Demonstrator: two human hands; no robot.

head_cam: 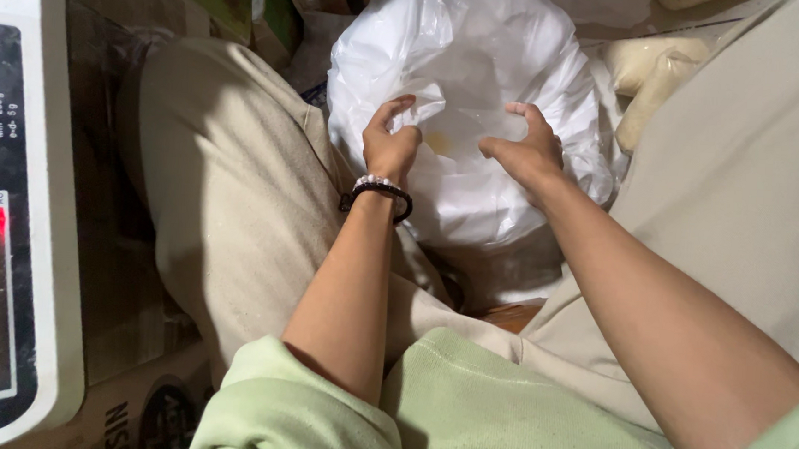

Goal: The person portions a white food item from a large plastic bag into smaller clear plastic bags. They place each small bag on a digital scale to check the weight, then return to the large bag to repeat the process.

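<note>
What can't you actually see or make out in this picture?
- Head view: contents of the big white plastic bag; its cloudy, crumpled film hides them.
- Fingertips of the left hand and right hand: curled into the bag's folds.
- Grey-and-white weighing scale: cut off by the left edge.
- Pale yellow filled bags: partly hidden behind the beige trouser leg.

Both bare forearms reach toward twelve o'clock. The left hand (391,144), at eleven o'clock, curls its fingers closed; the right hand (524,150), at one o'clock, is clenched likewise.
</note>
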